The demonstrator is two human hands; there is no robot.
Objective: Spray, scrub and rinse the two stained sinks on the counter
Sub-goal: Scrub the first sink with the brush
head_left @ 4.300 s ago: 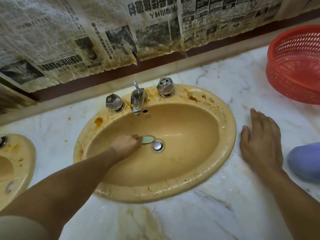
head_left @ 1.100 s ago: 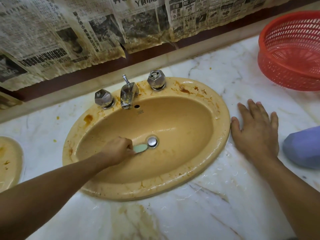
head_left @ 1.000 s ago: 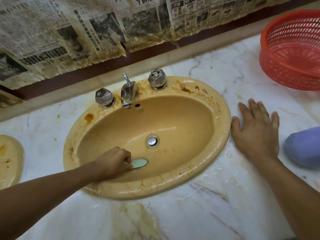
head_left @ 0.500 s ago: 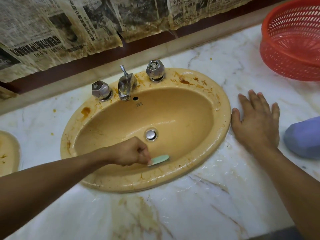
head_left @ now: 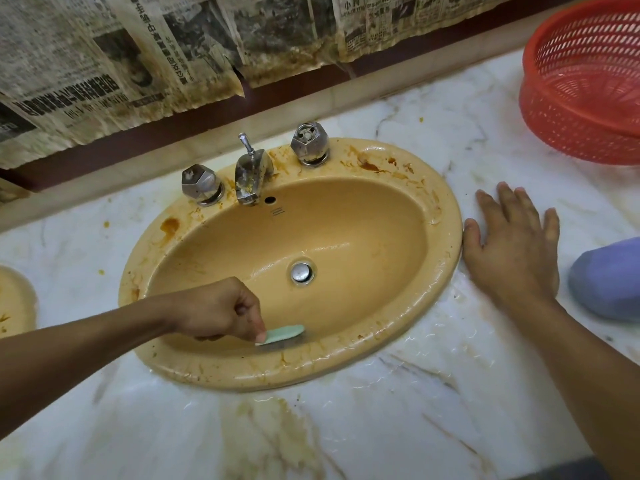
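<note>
The left hand (head_left: 221, 311) has its fingers curled tight round the handle of a green brush (head_left: 284, 334), whose bristles face down against the near wall of the sink (head_left: 446, 244), below and left of the drain (head_left: 302, 273). The right hand (head_left: 516, 251) lies flat on the counter (head_left: 381, 427) just beside the sink's right rim, fingers straight and spread, holding nothing; it looks like a brace. The step appears to be scrubbing, and the bowl looks far cleaner than the rim. To do it well, short firm strokes with the bristles flat to the curve should work better than the brush tip alone, overlapping each pass up the near wall and over the lip, where brown streaks run along the front edge. The heaviest stains (head_left: 374, 166) sit on the back rim to the right of the tap (head_left: 251, 174) and will likely need more pressure and smaller circles round the fittings. The second sink (head_left: 17, 306), at the left edge, also shows brown marks.
</note>
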